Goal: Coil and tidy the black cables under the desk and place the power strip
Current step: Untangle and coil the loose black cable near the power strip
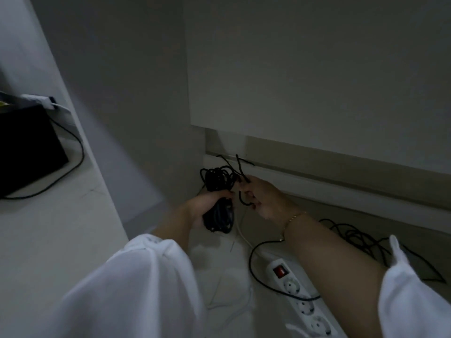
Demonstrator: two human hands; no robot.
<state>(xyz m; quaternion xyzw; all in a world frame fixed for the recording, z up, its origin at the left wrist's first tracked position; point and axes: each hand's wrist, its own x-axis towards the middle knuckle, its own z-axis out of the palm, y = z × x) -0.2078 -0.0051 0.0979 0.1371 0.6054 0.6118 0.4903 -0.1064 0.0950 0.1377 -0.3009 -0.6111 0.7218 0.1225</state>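
**Two Hands, One Cable Bundle, One Power Strip**

There is one black cable bundle (218, 215). The left hand (207, 207) holds it with its fingers wrapped tight around the middle. The bundle is thick and dark, with many loops packed close and messy loops sticking out at the far end. It sits in the corner by the back wall (317, 69). It is too dark to tell if its near end touches the floor (212, 252). Its long way runs from the person toward the wall.

The right hand (264, 200) is just beside it. Its fingers pinch one loose strand of the same cable.

One white power strip (301, 298) lies flat on the floor under the right arm. It has one red switch (279, 271), and three sockets show. Its switch end points at the wall, and its long way runs back toward the person. One black cable (251, 259) crosses over it. One more loose cable pile (358, 236) lies to the right.
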